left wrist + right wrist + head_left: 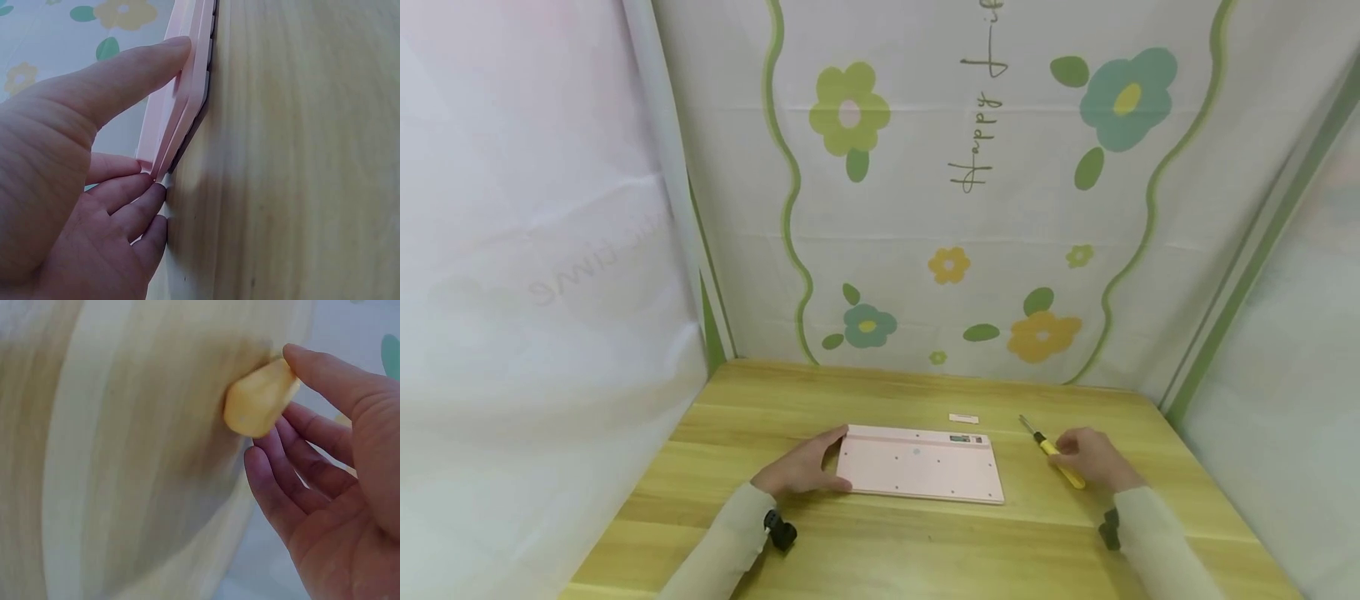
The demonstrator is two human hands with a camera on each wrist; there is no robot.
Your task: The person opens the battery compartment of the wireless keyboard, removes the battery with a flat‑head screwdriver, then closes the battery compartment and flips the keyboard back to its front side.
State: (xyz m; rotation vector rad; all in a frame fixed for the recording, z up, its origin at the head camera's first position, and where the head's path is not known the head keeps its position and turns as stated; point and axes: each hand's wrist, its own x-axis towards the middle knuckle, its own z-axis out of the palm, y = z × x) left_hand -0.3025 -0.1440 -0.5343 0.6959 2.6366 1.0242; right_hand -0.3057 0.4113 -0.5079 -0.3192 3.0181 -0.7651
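A pink keyboard (917, 471) lies face down, its dark keys (201, 103) showing along the underside in the left wrist view. My left hand (805, 464) grips its left end, thumb on the near edge and fingertips at the far one. The battery slot (960, 438) near its far right corner is uncovered. To the right, a screwdriver (1060, 462) with a yellow handle and metal shaft points away and leftward. My right hand (1093, 458) holds its handle (259, 403) between thumb and fingers, close over the table.
Just behind the keyboard lies a small pale pink cover (964, 418). The wooden table (880, 550) ends at a flower-printed cloth wall (910, 208) at the back. More cloth hangs at both sides.
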